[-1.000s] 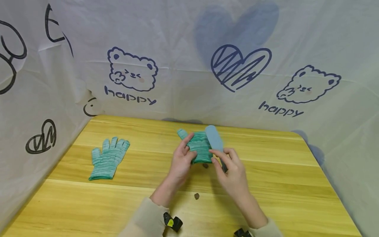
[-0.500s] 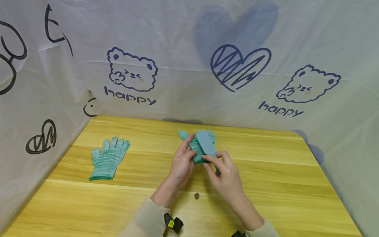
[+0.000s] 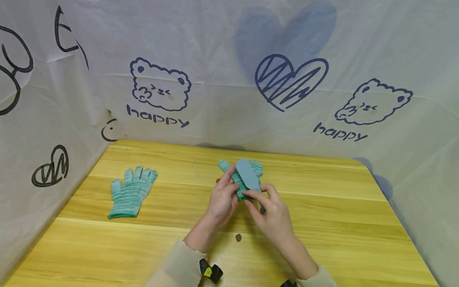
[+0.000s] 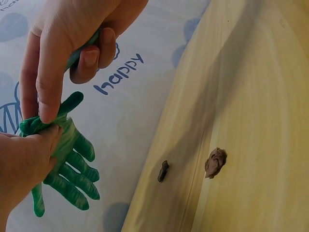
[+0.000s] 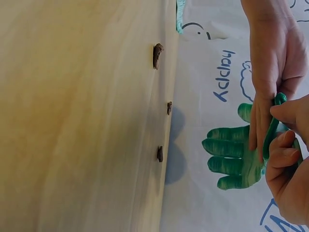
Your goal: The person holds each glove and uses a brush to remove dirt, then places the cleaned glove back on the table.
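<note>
A green knitted glove (image 3: 257, 166) hangs raised off the table in my left hand (image 3: 221, 200), which grips it near the cuff. Its fingers spread out in both wrist views, as on the glove (image 4: 72, 186) in the left one. My right hand (image 3: 274, 211) holds a light blue paddle-shaped tool (image 3: 247, 175) with a rounded, flat head. That head lies across the front of the glove in the head view; its underside is hidden. The fingers of my right hand come close to the cuff.
A matching glove (image 3: 130, 193) lies flat on the wooden table (image 3: 340, 223) at the left. A brown lump (image 3: 238, 237) rests nearer the front, and others show in the right wrist view, one small lump (image 5: 160, 153) among them. White printed cloth (image 3: 222, 107) hangs behind.
My right hand has moved left and slightly down, carrying the tool from the glove's right edge to its middle. The glove has turned and shifted slightly; my left hand keeps its hold.
</note>
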`<state>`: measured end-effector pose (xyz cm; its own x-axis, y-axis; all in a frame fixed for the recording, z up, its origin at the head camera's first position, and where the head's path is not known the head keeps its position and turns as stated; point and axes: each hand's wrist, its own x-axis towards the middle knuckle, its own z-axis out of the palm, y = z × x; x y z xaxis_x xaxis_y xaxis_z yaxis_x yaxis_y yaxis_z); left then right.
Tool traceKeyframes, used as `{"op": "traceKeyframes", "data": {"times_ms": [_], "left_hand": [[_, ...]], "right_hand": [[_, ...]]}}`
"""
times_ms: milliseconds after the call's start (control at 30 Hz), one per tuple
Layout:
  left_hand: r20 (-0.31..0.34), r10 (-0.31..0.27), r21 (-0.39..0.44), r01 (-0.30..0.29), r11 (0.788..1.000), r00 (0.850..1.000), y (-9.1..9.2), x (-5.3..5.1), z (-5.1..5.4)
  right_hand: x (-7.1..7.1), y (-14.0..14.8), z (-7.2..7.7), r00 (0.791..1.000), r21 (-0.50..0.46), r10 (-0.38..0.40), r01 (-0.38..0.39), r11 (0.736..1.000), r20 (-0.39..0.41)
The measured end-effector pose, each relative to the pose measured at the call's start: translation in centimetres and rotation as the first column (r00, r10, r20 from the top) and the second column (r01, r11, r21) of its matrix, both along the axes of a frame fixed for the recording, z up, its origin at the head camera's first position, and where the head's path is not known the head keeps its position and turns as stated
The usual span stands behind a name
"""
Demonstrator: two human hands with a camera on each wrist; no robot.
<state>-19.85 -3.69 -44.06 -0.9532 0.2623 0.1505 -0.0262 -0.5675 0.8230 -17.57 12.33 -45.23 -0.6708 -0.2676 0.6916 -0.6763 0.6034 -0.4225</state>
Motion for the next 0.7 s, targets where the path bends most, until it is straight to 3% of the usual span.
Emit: {"op": "traceKeyframes", "data": {"times_ms": [400, 700], "left_hand": [[-0.009, -0.029, 0.008, 0.029, 1.0, 1.0, 0.25, -0.03, -0.12], [-0.032, -0.051, -0.055, 0.049, 0.997, 0.998, 0.19, -0.04, -0.2]], "right_hand": [[-0.06, 0.06, -0.06, 1.0, 0.026, -0.019, 0.02, 0.999, -0.018], [-0.15, 0.28, 0.01, 0.999, -0.001, -0.016, 0.016, 1.0, -0.035]]}}
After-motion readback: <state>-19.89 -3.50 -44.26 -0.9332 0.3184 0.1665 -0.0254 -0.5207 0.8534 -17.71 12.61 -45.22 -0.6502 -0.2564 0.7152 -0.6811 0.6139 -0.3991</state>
